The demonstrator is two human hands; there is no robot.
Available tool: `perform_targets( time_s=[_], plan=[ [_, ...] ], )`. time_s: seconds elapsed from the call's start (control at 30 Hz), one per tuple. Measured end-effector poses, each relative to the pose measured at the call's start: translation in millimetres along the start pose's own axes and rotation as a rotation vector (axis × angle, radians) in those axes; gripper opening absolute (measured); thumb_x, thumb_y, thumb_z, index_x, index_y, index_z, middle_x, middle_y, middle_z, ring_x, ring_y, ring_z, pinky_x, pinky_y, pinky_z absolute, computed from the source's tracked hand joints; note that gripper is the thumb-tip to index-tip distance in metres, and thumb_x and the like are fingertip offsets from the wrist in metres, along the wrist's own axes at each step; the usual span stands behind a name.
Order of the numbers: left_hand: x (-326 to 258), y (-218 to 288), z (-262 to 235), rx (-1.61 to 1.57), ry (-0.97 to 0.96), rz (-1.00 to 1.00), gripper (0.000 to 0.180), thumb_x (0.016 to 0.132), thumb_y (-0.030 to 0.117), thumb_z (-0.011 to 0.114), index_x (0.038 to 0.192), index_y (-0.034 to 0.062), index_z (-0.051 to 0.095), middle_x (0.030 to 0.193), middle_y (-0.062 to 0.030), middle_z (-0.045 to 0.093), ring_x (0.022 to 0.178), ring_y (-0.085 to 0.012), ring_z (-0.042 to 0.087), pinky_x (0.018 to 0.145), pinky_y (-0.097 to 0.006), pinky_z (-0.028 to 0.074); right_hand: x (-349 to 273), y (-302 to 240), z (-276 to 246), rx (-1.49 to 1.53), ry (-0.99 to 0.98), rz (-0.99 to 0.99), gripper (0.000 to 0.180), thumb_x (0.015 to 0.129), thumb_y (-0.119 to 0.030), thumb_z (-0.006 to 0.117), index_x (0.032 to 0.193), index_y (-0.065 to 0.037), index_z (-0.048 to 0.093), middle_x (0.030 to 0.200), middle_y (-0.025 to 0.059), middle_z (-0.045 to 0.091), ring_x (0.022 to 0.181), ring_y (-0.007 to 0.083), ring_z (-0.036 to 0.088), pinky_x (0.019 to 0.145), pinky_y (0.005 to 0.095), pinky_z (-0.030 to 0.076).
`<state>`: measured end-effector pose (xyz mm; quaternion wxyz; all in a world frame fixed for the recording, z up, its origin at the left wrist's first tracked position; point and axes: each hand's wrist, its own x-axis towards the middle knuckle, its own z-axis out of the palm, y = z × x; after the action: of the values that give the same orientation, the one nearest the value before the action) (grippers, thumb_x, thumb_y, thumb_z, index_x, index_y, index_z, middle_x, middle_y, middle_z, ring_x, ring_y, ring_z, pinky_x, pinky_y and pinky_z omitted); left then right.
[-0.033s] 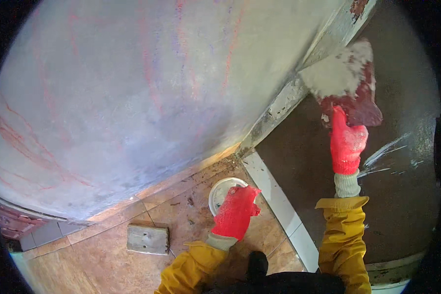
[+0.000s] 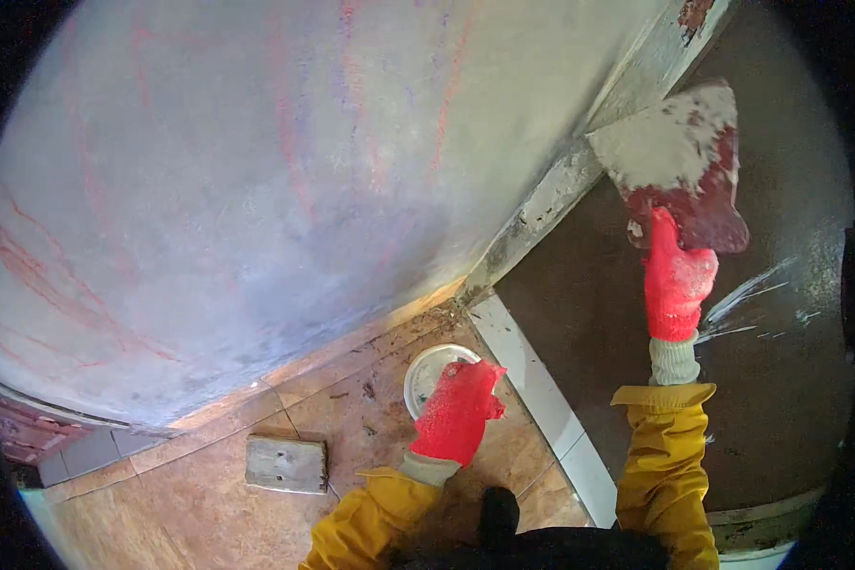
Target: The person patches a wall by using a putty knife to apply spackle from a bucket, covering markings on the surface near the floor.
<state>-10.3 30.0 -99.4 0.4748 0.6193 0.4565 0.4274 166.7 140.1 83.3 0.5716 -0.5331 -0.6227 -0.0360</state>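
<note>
In my right hand, gloved in red, is a wide dark-red putty spreader. Pale putty coats much of its blade. The blade's left corner lies at the edge of the worn whitish door frame; I cannot tell whether it touches. My left hand, also in a red glove, is closed with its fingers curled. It overlaps a round white tub, hiding much of its inside. What the left fingers grip, if anything, is hidden.
A grey wall with red and purple streaks fills the left. The dark brown door panel stands at the right. On the tan tiled floor lies a small weathered wooden block. A white tile strip runs along the threshold.
My right hand and the putty spreader have shifted slightly right and down, and the blade shows sharper. My left hand and the tub stay in place.
</note>
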Motion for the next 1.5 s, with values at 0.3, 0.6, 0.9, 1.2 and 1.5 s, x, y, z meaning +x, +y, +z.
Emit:
perform_targets(
  time_s=[0.3,0.6,0.9,1.2,1.5],
  plan=[
    [0.1,-4.6,7.7,-0.548,0.038,-0.193,0.023,0.087,0.018,0.048,0.105,0.0052,0.050,0.096,-0.0079,0.048,0.062,-0.0152,0.055,0.058,-0.028,0.046,-49.7,49.5,-1.7,0.089,-0.132,0.057,0.022,0.080,-0.015,0.058,0.098,-0.004,0.060,0.077,0.0023,0.061,0.054,0.0077,0.052,0.041,0.0218,0.039],
    [-0.6,1.6,10.8,-0.633,0.137,-0.202,0.024,0.086,0.025,0.050,0.098,0.0045,0.051,0.088,-0.0063,0.051,0.057,-0.0148,0.055,0.053,-0.027,0.046,-29.3,24.4,10.9,-0.024,-0.149,0.130,0.020,0.075,-0.014,0.063,0.092,-0.003,0.064,0.079,0.0089,0.066,0.071,0.0157,0.063,0.065,0.0283,0.047],
    [-0.4,-4.0,8.5,-0.514,0.061,-0.165,0.022,0.087,0.016,0.048,0.105,0.0039,0.049,0.091,-0.0091,0.048,0.061,-0.0148,0.055,0.056,-0.027,0.046,-17.2,0.9,6.1,-0.216,-0.001,-0.249,0.014,0.075,-0.012,0.061,0.087,-0.004,0.064,0.079,0.0085,0.066,0.070,0.0177,0.063,0.063,0.0295,0.048],
    [0.0,-18.3,11.9,-0.131,0.021,0.065,0.026,0.084,0.009,0.046,0.109,0.0053,0.048,0.096,-0.0119,0.046,0.064,-0.0164,0.056,0.061,-0.029,0.046,-54.5,46.1,6.2,0.111,-0.164,0.202,0.021,0.076,-0.008,0.060,0.096,-0.001,0.061,0.087,0.0094,0.064,0.079,0.0159,0.061,0.070,0.0292,0.047],
    [-1.0,-11.7,9.3,-0.213,0.025,-0.002,0.022,0.086,0.011,0.045,0.106,0.0059,0.050,0.092,-0.0094,0.047,0.063,-0.0161,0.055,0.060,-0.029,0.046,-66.3,54.1,21.8,-0.086,-0.188,0.054,0.020,0.075,-0.014,0.063,0.093,-0.006,0.062,0.078,0.0098,0.065,0.071,0.0220,0.064,0.062,0.0325,0.048]
  ],
)
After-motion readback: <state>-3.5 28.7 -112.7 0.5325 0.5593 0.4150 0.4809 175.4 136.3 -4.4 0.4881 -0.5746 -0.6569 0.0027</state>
